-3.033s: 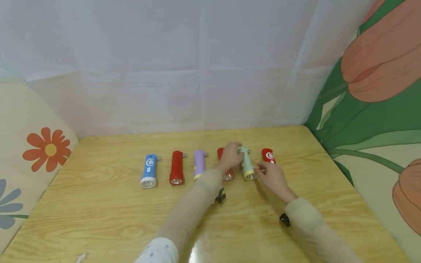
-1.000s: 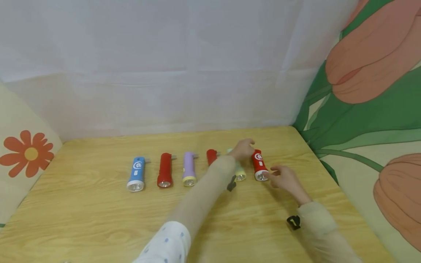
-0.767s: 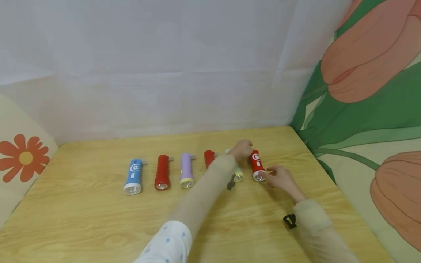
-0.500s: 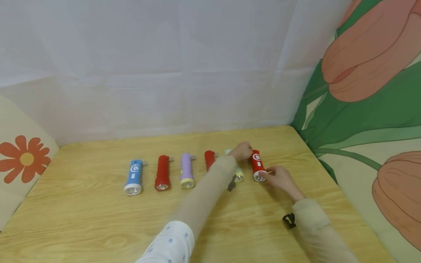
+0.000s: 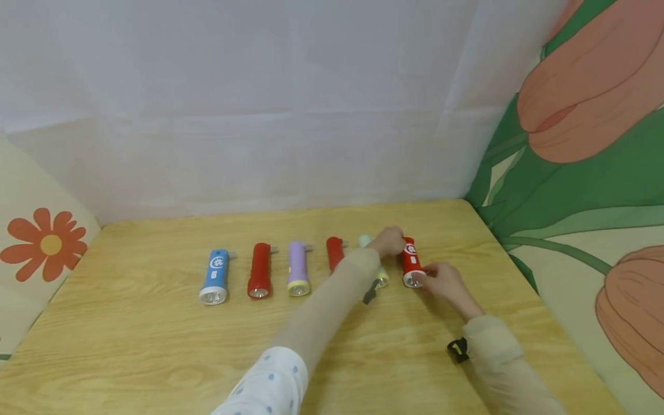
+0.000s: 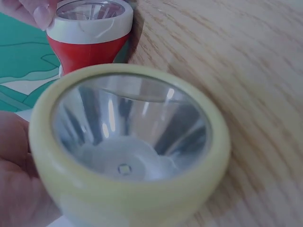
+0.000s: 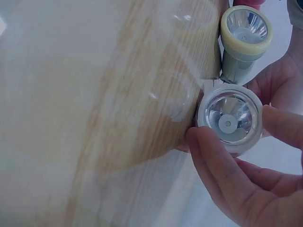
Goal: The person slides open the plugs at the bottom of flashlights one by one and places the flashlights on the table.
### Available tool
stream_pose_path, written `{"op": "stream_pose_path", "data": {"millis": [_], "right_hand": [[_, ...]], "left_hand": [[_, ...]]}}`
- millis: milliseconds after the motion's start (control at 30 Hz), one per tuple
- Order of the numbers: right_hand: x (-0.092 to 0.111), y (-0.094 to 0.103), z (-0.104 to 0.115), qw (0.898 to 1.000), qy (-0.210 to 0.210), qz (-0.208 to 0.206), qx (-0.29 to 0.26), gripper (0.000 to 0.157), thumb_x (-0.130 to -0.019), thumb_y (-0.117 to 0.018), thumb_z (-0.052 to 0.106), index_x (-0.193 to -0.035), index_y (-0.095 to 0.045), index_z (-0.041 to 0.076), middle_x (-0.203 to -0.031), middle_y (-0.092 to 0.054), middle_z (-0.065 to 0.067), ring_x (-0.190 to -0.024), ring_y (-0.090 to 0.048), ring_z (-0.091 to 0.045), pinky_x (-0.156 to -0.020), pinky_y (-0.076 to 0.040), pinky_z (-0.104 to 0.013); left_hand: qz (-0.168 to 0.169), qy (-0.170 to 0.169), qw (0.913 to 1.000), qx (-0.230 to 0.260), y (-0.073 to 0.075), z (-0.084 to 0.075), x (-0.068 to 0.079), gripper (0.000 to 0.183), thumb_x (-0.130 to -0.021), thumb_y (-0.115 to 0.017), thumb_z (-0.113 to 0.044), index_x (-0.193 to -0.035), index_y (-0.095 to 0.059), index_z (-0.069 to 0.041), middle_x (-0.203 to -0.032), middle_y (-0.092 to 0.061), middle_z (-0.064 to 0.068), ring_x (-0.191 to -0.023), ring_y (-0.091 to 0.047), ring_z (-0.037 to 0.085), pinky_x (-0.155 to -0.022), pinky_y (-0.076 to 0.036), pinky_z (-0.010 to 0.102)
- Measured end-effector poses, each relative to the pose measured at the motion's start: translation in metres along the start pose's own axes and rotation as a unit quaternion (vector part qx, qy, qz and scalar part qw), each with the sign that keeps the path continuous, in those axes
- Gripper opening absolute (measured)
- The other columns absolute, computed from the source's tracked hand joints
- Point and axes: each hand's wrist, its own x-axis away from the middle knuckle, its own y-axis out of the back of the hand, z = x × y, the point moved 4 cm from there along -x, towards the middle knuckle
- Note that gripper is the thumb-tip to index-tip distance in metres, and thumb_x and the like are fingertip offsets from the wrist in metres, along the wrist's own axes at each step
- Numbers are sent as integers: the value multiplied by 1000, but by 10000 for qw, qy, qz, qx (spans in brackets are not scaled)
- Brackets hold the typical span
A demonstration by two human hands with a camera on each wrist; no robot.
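Observation:
At the right end of a row of flashlights lies a red flashlight [image 5: 412,262] with a white rim and white logo. My left hand [image 5: 388,241] grips its far end, the fingertips partly hidden behind it. My right hand [image 5: 445,283] pinches the white rim at the lens end; in the right wrist view, thumb and fingers sit on either side of the lens [image 7: 229,120]. Just left of it is a mint-green flashlight [image 5: 365,240] with a yellow rim, partly covered by my left wrist. Its lens fills the left wrist view's foreground.
Further left along the wooden table [image 5: 155,346] lie a red flashlight [image 5: 335,251], a purple one [image 5: 298,262], another red one [image 5: 260,268] and a blue one [image 5: 215,274]. All lenses face me. A white cloth [image 5: 233,144] hangs behind the table.
Three seconds ago my left hand was at the mint-green flashlight, with my right hand near its lens. Both hands have since moved right to the white-rimmed red flashlight. The head view has shifted slightly.

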Motion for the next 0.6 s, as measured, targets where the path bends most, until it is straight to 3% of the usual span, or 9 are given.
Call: {"op": "stream_pose_path", "data": {"millis": [100, 167, 200, 400, 600], "right_hand": [[1, 0, -1, 10000, -47, 1, -88, 34, -85, -59, 14, -99, -58, -17, -74, -64, -16, -60, -60, -20, -56, -47, -29], [1, 1, 0, 9999, -43, -28, -93, 34, -85, -60, 14, -99, -58, -17, -76, -64, -17, -60, -60, -20, -56, -47, -29], [2, 1, 1, 9999, -42, -37, -96, 34, -85, -60, 14, -99, -58, -17, -77, -64, -18, -60, -60, -21, -56, -48, -29], [2, 1, 3, 9999, -71, -71, 24, 35, -83, -63, 15, -99, -58, -16, -80, -64, -20, -61, -59, -19, -59, -47, -31], [0, 1, 5, 9997, 95, -193, 154, 34, -81, -65, 14, -97, -60, -15, -86, -64, -23, -74, -60, -27, -67, -48, -37]], "left_hand": [[-132, -121, 9998, -45, 6, -8, 13, 9, -84, -54, -10, -85, -59, -3, -75, -55, 5, -70, -53, 18, -56, -38, 18], [-167, -136, 9997, -146, 7, -9, 13, 8, -84, -54, -10, -84, -58, -3, -73, -53, 3, -69, -52, 16, -57, -39, 19], [-168, -129, 9996, -161, 3, -5, 5, 9, -85, -54, -11, -86, -59, -3, -74, -54, 3, -69, -52, 16, -58, -41, 20], [-466, -118, 9988, -33, 9, -9, 8, 9, -84, -56, -10, -86, -60, -2, -75, -56, 4, -68, -52, 16, -58, -41, 20], [-775, 18, 9968, 217, 17, -10, 10, 14, -80, -59, -8, -92, -63, 0, -81, -62, 7, -71, -55, 17, -59, -43, 20]]}}
